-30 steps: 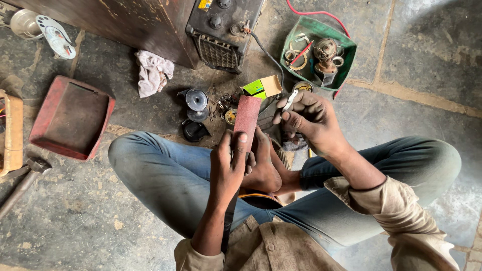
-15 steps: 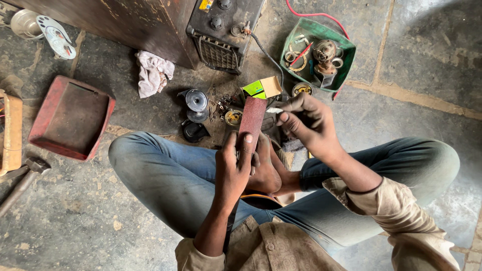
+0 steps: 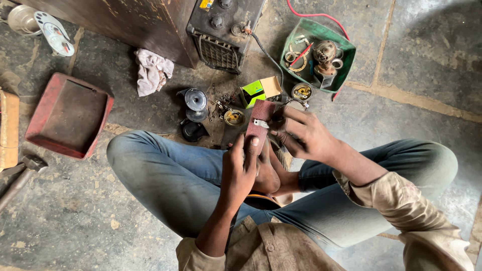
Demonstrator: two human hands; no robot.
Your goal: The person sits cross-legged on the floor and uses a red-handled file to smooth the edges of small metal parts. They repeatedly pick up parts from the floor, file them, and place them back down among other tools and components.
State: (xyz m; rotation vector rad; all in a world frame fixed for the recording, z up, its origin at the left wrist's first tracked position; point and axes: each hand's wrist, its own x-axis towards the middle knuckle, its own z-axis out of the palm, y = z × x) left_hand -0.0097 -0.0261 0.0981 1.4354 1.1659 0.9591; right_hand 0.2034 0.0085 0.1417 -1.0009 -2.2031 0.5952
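Item: strip of reddish-brown abrasive paper [image 3: 259, 123], held upright over the crossed legs. It is pinched at its lower end by the left hand [image 3: 241, 173], fingers closed round it and the thumb laid along its face.

Item: small pale metal piece [image 3: 261, 123], pressed flat against the strip by the fingertips of the right hand [image 3: 301, 135], whose grip is closed on it. A second ago the right hand was higher, at about 1 o'clock from the strip, with the piece clear of the paper; the two are now touching, so the rubbing stroke is judged to be under way.

Surroundings, on the stone floor [image 3: 427, 60]:
- at 12 o'clock from the hands, a green-and-tan carton [image 3: 258, 90], with a dark battery case [image 3: 223, 27] beyond it;
- at 1 o'clock, a green tray [image 3: 346, 50] filled with metal parts and red wire;
- at 10 o'clock, dark round parts [image 3: 195, 100] and a crumpled rag [image 3: 150, 70];
- at 9 o'clock, well apart, a red tray [image 3: 65, 115] and a hammer [image 3: 25, 173].
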